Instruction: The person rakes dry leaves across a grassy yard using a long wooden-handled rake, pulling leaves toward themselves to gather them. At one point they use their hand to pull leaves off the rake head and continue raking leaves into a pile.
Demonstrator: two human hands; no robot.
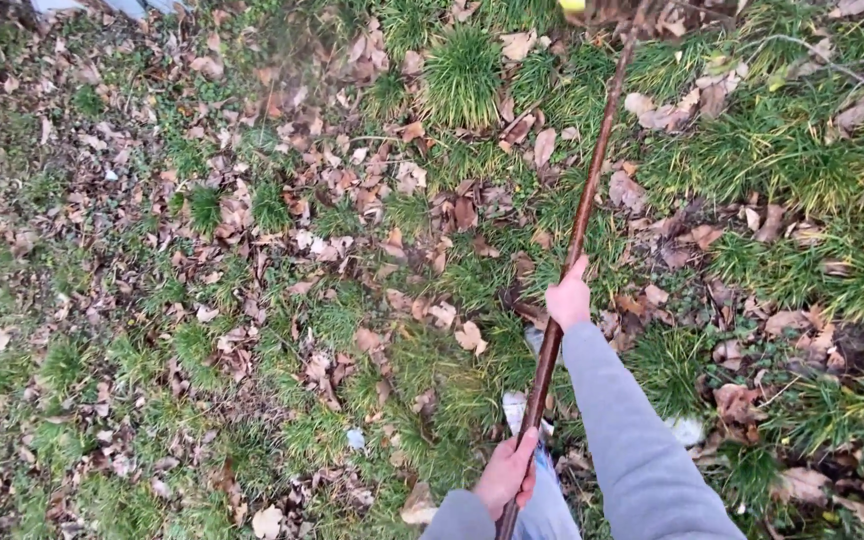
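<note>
A long reddish-brown wooden handle [582,215] is seen gripped in both hands above a lawn strewn with dry brown leaves [372,200], the right hand [569,297] closed around it midway along its length and the left hand [508,472] wrapped around its lower end near the bottom edge of the view. The handle is slanted up and away to the top of the frame, where its head is cut off from sight, over tufts of green grass [462,70]; grey sleeves [632,440] are worn on both arms
</note>
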